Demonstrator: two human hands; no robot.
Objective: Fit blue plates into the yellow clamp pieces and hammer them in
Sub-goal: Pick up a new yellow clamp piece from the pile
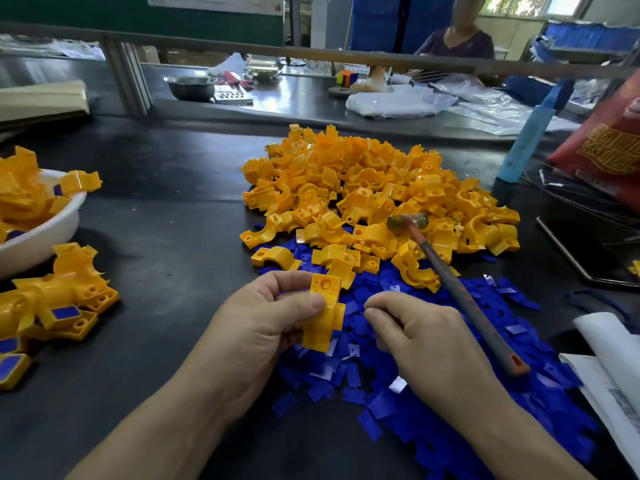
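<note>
Head view: nearest, blue plates [398, 393] heap on the counter [156, 237], below and right of the yellow clamp piece [323, 317]. The left grip [277, 317] pinches that piece, long axis upright. The right grip [426, 341] sits just right of it, fingers curled; whether it pinches a plate I cannot tell. The hammer [450, 282] lies beyond and right of the piece, nearer the right grip, with the clamp pile [363, 174] farthest.

The clamp pile [374, 188] lies behind the plates [349, 379]; hammer [464, 299] rests across both; bowl [69, 216] far left
</note>
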